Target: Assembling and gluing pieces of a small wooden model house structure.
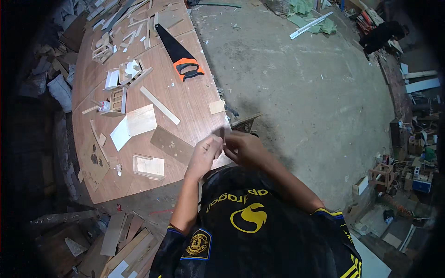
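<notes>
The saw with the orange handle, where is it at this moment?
In the head view, the saw lies on the table near its right edge, beyond the long pale wood strip and farther out than the left hand.

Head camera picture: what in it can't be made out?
Head view: whether anything is between the left hand and right hand; the hands hide it, and the right is blurred.
Head view: the table's far end; cut off by the top edge.
Head view: the small white item at the table's lower left; too small.
</notes>
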`<state>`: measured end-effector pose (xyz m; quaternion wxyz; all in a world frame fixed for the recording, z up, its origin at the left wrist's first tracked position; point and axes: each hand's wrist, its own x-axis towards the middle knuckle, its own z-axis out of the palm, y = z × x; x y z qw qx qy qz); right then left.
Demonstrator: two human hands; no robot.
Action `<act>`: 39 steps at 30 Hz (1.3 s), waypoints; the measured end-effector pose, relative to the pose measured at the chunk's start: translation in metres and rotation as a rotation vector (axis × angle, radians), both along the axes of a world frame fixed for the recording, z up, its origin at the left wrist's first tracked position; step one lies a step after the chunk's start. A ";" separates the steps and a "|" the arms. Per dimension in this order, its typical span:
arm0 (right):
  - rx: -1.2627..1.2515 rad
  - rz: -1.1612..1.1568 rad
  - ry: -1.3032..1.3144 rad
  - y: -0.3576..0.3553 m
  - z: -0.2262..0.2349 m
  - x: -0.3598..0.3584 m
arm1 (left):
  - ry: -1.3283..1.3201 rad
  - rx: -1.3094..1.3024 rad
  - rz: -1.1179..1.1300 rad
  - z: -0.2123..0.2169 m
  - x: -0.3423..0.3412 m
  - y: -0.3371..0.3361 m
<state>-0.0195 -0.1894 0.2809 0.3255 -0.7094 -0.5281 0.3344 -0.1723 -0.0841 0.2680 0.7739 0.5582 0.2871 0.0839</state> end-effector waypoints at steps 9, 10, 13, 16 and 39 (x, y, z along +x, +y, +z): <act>0.001 -0.061 -0.366 0.017 -0.003 -0.008 | -0.033 0.118 0.240 -0.010 -0.013 0.016; -0.195 0.001 -0.325 0.018 -0.003 -0.009 | -0.018 0.150 0.247 -0.011 -0.016 0.017; -0.254 -0.006 -0.223 0.022 -0.006 -0.013 | 0.009 0.175 0.262 -0.013 -0.022 0.021; -0.334 -0.026 -0.078 0.025 -0.009 -0.015 | 0.004 0.145 0.266 -0.015 -0.027 0.022; 0.067 0.033 -0.590 0.076 -0.029 -0.025 | -0.498 1.222 -0.507 0.054 0.061 -0.083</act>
